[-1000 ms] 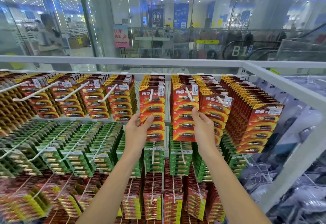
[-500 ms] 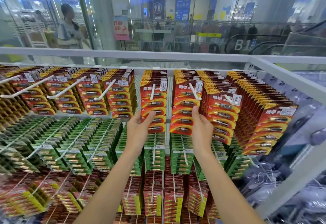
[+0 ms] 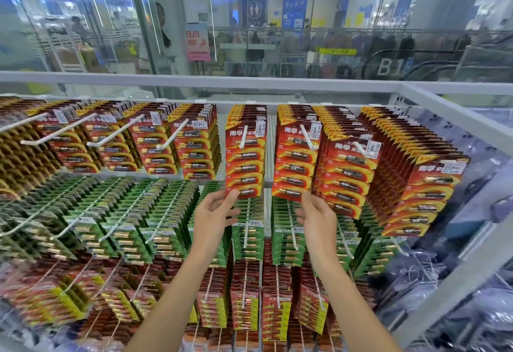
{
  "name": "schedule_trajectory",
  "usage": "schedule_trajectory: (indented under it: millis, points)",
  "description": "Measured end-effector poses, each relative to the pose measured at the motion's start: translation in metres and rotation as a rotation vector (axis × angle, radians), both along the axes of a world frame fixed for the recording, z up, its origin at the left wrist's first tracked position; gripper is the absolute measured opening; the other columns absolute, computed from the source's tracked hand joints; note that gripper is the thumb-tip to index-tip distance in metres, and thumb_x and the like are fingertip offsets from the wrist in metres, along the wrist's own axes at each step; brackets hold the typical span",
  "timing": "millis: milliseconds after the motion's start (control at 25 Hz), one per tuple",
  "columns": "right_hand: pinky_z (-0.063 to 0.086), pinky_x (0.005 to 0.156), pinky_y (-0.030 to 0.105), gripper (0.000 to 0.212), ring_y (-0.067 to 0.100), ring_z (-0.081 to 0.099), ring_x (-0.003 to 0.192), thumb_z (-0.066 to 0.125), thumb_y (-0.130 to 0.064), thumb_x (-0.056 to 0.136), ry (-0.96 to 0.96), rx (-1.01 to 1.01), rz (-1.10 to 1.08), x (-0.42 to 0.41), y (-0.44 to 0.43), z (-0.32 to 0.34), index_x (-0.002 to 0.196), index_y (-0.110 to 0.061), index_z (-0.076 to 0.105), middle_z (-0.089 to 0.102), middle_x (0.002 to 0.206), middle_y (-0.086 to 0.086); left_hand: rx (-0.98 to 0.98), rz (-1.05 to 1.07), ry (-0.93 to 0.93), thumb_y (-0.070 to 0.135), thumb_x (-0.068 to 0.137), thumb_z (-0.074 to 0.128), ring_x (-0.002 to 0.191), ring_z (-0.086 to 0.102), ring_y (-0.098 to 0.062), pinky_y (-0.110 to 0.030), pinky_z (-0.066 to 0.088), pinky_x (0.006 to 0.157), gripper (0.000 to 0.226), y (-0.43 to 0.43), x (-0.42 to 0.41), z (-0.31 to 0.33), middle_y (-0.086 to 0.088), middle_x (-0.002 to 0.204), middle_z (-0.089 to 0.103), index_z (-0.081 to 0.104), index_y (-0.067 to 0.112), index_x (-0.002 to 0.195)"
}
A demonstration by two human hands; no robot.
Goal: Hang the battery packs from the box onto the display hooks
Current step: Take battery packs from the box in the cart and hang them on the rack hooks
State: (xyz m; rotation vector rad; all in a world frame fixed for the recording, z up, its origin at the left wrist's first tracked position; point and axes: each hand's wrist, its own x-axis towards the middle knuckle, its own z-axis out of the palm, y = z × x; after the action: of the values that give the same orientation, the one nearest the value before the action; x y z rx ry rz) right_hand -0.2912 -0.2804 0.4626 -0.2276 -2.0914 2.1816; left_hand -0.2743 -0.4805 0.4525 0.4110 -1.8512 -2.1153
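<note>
While the person reaches up to the top row, left hand (image 3: 213, 217): thumb tip touches the lower left corner of the front red-and-yellow cardboard battery pack (image 3: 245, 157); the other fingers curl loosely below it and grasp nothing, so the grip is released.
Right hand (image 3: 319, 220): thumb tip meets the bottom edge of the neighbouring red battery pack (image 3: 294, 163); its fingers hang relaxed beneath, holding nothing.
Left-side pack: hangs upright on a white plastic hook (image 3: 244, 136) at the front of its stack, with a price sticker (image 3: 261, 127) at its top right corner.
Right-side pack: hangs on the next white hook (image 3: 308, 138), also at the front of its stack.
Top row: more red packs (image 3: 155, 140) fill the hooks on both sides of these 2 stacks.
Middle row: green battery packs (image 3: 163, 240) on thin hooks, some directly behind the hands.
Bottom row: red packs with yellow-green bands (image 3: 245, 304).
Frame: white metal rail (image 3: 194, 79) runs above the display, with a glass wall (image 3: 277, 32) behind it.
</note>
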Motion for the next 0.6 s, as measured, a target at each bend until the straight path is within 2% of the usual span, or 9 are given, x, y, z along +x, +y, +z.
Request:
schedule_trajectory:
  millis: [80, 160, 240, 320, 400, 480, 600]
  points:
    - [0.048, 0.110, 0.044, 0.045, 0.016, 0.063, 0.121, 0.056, -0.046, 0.103, -0.003, 0.036, 0.011, 0.012, 0.003, -0.006, 0.139, -0.019, 0.061, 0.067, 0.133, -0.003, -0.010, 0.014, -0.004, 0.036, 0.092, 0.074, 0.091, 0.077, -0.023, -0.032, 0.063, 0.079, 0.035, 0.001, 0.013, -0.002, -0.003, 0.114, 0.075, 0.067, 0.017, 0.121]
    - [0.045, 0.112, 0.038, 0.044, 0.012, 0.058, 0.128, 0.056, -0.043, 0.104, 0.010, 0.054, 0.028, 0.024, 0.007, -0.007, 0.142, -0.021, 0.058, 0.059, 0.144, -0.009, -0.029, 0.016, -0.013, 0.037, 0.093, 0.073, 0.091, 0.077, -0.020, -0.034, 0.063, 0.081, 0.033, 0.004, 0.027, -0.004, 0.000, 0.117, 0.074, 0.068, 0.020, 0.121]
    - [0.045, 0.096, 0.018, 0.030, -0.002, 0.057, 0.116, 0.055, -0.038, 0.105, 0.017, 0.069, 0.056, 0.033, 0.013, -0.007, 0.133, -0.027, 0.061, 0.058, 0.135, -0.021, -0.079, 0.008, -0.029, 0.039, 0.093, 0.072, 0.093, 0.077, -0.016, -0.037, 0.062, 0.086, 0.035, 0.011, 0.042, -0.007, 0.002, 0.120, 0.073, 0.067, 0.023, 0.123]
    - [0.041, 0.079, 0.007, 0.026, -0.012, 0.056, 0.106, 0.055, -0.035, 0.106, 0.031, 0.105, 0.095, 0.043, 0.018, -0.009, 0.131, -0.030, 0.061, 0.058, 0.117, -0.030, -0.191, 0.007, -0.040, 0.043, 0.094, 0.070, 0.097, 0.074, -0.012, -0.039, 0.060, 0.091, 0.032, 0.017, 0.057, -0.011, 0.006, 0.119, 0.072, 0.067, 0.027, 0.122]
    - [0.041, 0.078, 0.006, 0.024, -0.007, 0.057, 0.109, 0.056, -0.036, 0.105, 0.041, 0.162, 0.120, 0.053, 0.024, -0.016, 0.128, -0.032, 0.062, 0.061, 0.116, -0.026, -0.333, 0.003, -0.043, 0.047, 0.095, 0.068, 0.106, 0.069, -0.008, -0.039, 0.056, 0.097, 0.030, 0.024, 0.073, -0.019, 0.013, 0.118, 0.070, 0.066, 0.032, 0.120]
    - [0.042, 0.086, 0.008, 0.026, -0.005, 0.058, 0.111, 0.055, -0.038, 0.105, 0.077, 0.241, 0.140, 0.063, 0.028, -0.027, 0.129, -0.032, 0.063, 0.064, 0.122, -0.020, -0.420, -0.006, -0.066, 0.046, 0.097, 0.064, 0.110, 0.064, -0.003, -0.035, 0.052, 0.099, 0.028, 0.031, 0.090, -0.027, 0.020, 0.119, 0.066, 0.065, 0.033, 0.123]
    - [0.047, 0.101, 0.024, 0.030, 0.002, 0.059, 0.119, 0.054, -0.039, 0.106, 0.101, 0.321, 0.158, 0.082, 0.031, -0.043, 0.133, -0.031, 0.063, 0.064, 0.128, -0.018, -0.488, -0.004, -0.101, 0.042, 0.100, 0.061, 0.109, 0.064, -0.001, -0.031, 0.052, 0.094, 0.024, 0.040, 0.116, -0.038, 0.020, 0.117, 0.066, 0.065, 0.033, 0.122]
